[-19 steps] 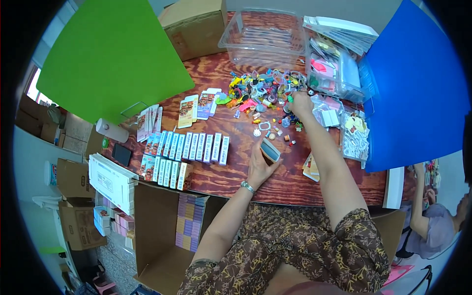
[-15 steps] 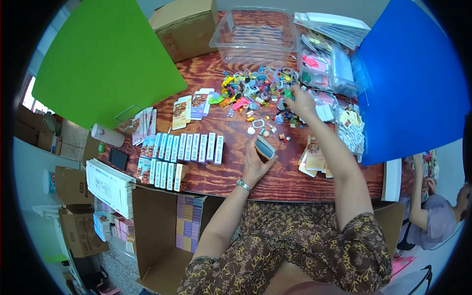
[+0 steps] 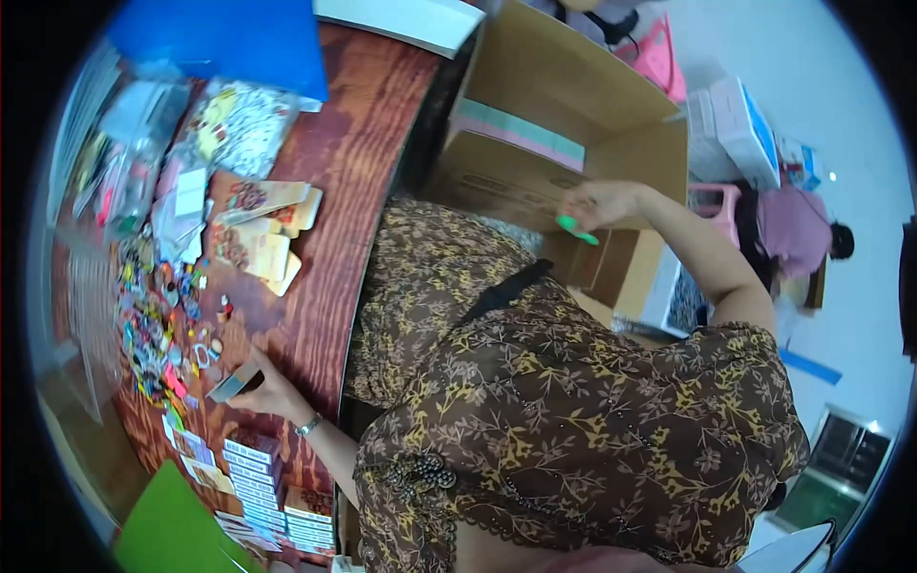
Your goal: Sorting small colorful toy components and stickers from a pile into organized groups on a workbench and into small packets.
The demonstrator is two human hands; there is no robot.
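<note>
Box (image 3: 229, 384) and indistinct green object (image 3: 574, 226) in separate hands (image 3: 604, 203)

A reddish wood-grain worktop (image 3: 334, 134) stands at left; a pink stool (image 3: 728, 218) sits on the pale floor (image 3: 812, 315).

Green item (image 3: 577, 228) part-hidden by right hand (image 3: 602, 203), blue panel (image 3: 229, 43) cut at top; trinkets (image 3: 158, 320) (too small to tell)

Cards (image 3: 253, 246) lie right of the trinket pile (image 3: 153, 325) on the table (image 3: 377, 91)
</note>
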